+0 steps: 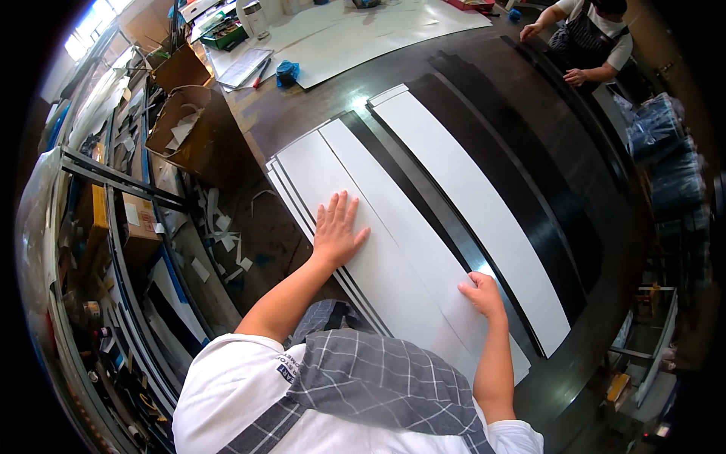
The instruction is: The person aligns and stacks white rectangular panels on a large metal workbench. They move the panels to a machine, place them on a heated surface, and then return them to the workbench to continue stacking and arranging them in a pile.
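Note:
My left hand (339, 233) lies flat, fingers spread, on a long white panel (301, 163) at the left of a stack on the dark worktable. Against it, along a thin seam, lies a second long white strip (397, 223). At this strip's right edge, near me, my right hand (484, 295) is closed with thumb and fingertips on the border. Dark edges show along the strip's right side. Farther right, a separate white strip (473, 204) with a black edge lies roughly parallel.
Black strips (503, 181) lie to the right on the dark tabletop (363, 72). Across the table another person (594, 45) handles a dark strip. Blue tape (287, 73) and a notepad (243, 68) sit at the far left. A cardboard box (227, 151) and a cluttered rack (136, 250) stand left.

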A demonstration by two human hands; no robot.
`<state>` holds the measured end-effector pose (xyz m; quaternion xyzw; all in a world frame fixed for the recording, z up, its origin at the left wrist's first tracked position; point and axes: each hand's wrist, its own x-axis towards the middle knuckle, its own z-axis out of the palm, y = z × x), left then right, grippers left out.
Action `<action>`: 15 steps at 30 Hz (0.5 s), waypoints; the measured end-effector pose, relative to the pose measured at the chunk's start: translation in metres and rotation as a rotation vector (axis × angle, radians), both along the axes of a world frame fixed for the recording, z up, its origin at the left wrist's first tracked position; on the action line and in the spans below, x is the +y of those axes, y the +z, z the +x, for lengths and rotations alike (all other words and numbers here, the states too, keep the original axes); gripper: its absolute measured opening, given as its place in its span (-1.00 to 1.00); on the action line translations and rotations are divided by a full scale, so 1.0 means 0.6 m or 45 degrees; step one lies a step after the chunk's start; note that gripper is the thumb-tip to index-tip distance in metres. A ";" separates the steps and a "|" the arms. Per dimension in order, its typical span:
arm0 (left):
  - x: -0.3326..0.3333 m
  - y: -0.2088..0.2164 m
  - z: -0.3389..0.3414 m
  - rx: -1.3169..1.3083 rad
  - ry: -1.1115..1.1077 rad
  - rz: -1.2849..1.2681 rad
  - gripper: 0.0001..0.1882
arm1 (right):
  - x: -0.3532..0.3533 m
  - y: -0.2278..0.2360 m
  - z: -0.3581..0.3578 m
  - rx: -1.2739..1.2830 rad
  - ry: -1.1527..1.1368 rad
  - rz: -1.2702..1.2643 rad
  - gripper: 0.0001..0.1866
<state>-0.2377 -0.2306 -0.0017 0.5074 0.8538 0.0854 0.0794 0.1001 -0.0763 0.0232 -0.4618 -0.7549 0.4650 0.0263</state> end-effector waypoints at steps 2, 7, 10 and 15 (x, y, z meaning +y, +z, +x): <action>-0.001 -0.002 0.001 0.003 0.001 0.003 -0.22 | 0.000 -0.002 -0.004 0.005 -0.011 -0.002 -0.64; 0.000 -0.003 0.000 0.005 0.000 0.008 -0.22 | 0.001 -0.005 -0.006 0.023 -0.012 -0.002 -0.66; -0.001 -0.003 0.001 0.005 0.002 0.000 -0.22 | 0.000 -0.010 -0.007 0.052 -0.013 -0.013 -0.67; 0.002 0.004 0.002 0.000 0.007 -0.003 -0.22 | 0.008 -0.013 -0.005 0.028 -0.020 -0.081 -0.71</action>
